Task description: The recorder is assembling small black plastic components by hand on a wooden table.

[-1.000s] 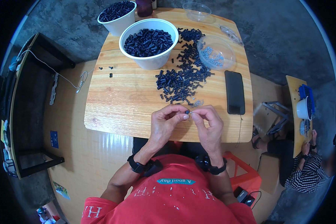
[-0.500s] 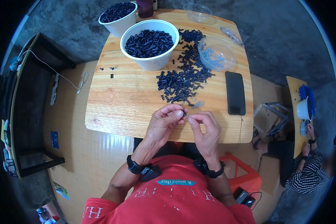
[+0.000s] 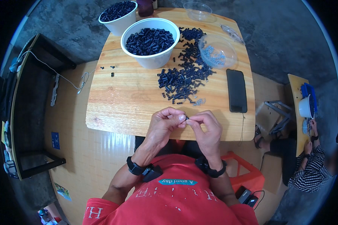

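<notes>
- Fingertips of the left hand (image 3: 162,125) and right hand (image 3: 207,131) have drawn closer together than half a second ago, and they meet a little nearer the person's body than one second ago; the heap, tubs and phone look unmoved on the desk.
- Left thumb and forefinger are pinched on one small dark piece (image 3: 187,117), held above the near part of the desk (image 3: 120,107). The right fingers close on its other end, with barely any gap; whether they also grip a smaller part is hidden.
- Judging by the view, this one piece is in hand and unfinished. Much seems left: a long heap of black pieces (image 3: 182,83) lies loose just beyond the hands, with a few pale small parts (image 3: 200,101) at its near end.
- The large white tub (image 3: 152,62), left of the heap, is filled close to its rim with similar black pieces. Whether those are finished or waiting cannot be told.
- Behind it, a second white tub (image 3: 121,27) is also full of small dark pieces.
- Right of the heap, a clear bowl (image 3: 231,52) holds a shallow scatter of pale grey-blue parts (image 3: 214,56).
- At the far edge sits another clear bowl (image 3: 198,13); no contents can be made out in it.
- Three stray black bits (image 3: 112,74) lie apart on the left, and a black phone (image 3: 236,91) on the right.
</notes>
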### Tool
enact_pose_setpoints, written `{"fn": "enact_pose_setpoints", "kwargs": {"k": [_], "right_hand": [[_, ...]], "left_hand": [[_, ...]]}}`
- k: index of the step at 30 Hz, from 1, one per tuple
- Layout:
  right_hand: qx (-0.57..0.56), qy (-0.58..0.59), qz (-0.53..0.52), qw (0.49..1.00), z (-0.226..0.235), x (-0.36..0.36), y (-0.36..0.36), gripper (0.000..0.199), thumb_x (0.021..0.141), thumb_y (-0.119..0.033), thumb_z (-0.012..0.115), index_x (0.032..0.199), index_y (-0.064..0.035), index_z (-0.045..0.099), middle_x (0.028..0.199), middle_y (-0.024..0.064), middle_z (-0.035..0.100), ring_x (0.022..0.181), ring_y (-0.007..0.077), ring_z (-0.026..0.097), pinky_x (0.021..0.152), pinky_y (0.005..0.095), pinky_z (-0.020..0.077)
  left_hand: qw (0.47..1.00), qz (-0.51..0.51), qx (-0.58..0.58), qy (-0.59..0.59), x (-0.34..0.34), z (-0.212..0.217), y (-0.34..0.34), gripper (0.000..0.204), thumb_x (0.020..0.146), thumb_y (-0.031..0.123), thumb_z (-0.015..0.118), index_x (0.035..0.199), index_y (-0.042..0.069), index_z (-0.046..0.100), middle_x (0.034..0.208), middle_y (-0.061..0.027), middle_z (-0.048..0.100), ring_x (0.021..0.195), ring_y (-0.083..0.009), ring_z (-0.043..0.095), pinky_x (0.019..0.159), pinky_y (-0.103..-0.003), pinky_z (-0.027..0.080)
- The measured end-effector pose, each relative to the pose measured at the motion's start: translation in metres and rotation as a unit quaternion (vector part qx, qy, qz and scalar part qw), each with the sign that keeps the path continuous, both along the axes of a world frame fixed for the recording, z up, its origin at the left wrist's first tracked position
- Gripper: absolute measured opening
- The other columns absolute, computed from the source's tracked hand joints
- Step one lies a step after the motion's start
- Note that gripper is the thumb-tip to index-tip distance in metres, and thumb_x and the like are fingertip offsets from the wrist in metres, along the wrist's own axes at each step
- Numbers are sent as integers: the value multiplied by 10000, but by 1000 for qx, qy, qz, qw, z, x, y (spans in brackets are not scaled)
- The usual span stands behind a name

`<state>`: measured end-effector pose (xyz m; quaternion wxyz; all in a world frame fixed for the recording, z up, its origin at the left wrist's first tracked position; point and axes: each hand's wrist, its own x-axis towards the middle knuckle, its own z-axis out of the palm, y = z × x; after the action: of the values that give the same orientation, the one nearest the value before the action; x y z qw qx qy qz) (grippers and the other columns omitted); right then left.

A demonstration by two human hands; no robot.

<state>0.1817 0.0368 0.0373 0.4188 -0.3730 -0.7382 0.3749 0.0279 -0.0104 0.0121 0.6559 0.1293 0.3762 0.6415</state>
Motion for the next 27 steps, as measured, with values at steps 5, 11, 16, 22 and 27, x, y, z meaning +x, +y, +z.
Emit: {"fn": "enact_pose_setpoints", "kwargs": {"k": [5, 11, 16, 22, 27], "right_hand": [[-140, 80, 26, 987, -7, 5, -6, 90, 825, -55, 695, 893, -10, 657, 784, 110, 612, 701, 239, 626, 634, 322, 502], [31, -31, -20, 999, -2, 4, -13, 85, 836, -74, 688, 886, -11, 659, 806, 111, 630, 717, 250, 641, 623, 330, 501], [-61, -38, 18, 997, -6, 1, -17, 83, 845, -81, 679, 875, -7, 656, 795, 116, 634, 711, 253, 644, 613, 335, 499], [8, -78, -42, 996, -3, -5, 0, 75, 836, -56, 676, 887, -3, 659, 784, 123, 630, 699, 264, 639, 612, 343, 497], [88, -151, 1, 985, -8, -31, 22, 122, 819, -43, 661, 935, -12, 675, 861, 112, 592, 775, 283, 621, 648, 374, 491]], "left_hand": [[997, -63, -27, -32, -2, 3, -10, 98, 864, 36, 666, 960, 16, 664, 833, -92, 683, 747, -154, 656, 707, -272, 547], [971, -40, 33, 232, 8, 5, -20, 206, 835, 1, 683, 1038, 22, 661, 823, -55, 680, 763, -142, 654, 738, -255, 531], [842, 22, 89, 532, 9, 8, -22, 193, 765, -61, 694, 948, -2, 682, 806, -92, 670, 705, -172, 642, 680, -260, 516], [841, 27, 71, 536, -8, 2, -22, 138, 786, -44, 699, 920, -14, 695, 837, -86, 676, 788, -141, 629, 716, -260, 497], [885, 82, 43, 456, -27, -5, -20, 120, 811, -44, 688, 928, -18, 688, 903, -60, 644, 841, -118, 611, 757, -233, 487]]}}
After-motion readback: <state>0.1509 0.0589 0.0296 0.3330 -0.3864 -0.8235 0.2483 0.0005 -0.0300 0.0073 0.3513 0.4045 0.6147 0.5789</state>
